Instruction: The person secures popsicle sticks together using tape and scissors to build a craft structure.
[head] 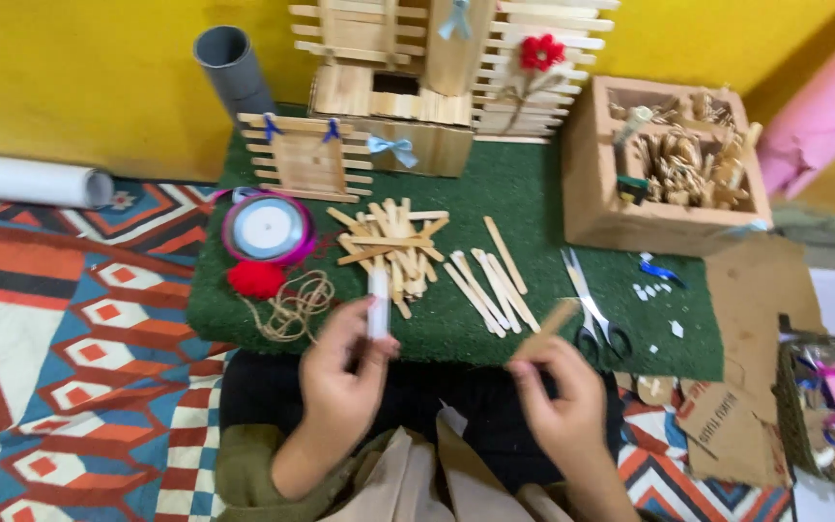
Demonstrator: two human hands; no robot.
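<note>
Left hand (340, 372) pinches a white tube (378, 302) upright at the near edge of the green mat (533, 208). Right of it, I see my right hand (561, 396) pinching a stick (550, 323), beside the scissors (591, 304).

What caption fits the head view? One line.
Left hand holds a white glue stick, right hand a wooden stick, above a green mat.

Single head view, steep downward look, close over green mat (533, 193)
</note>
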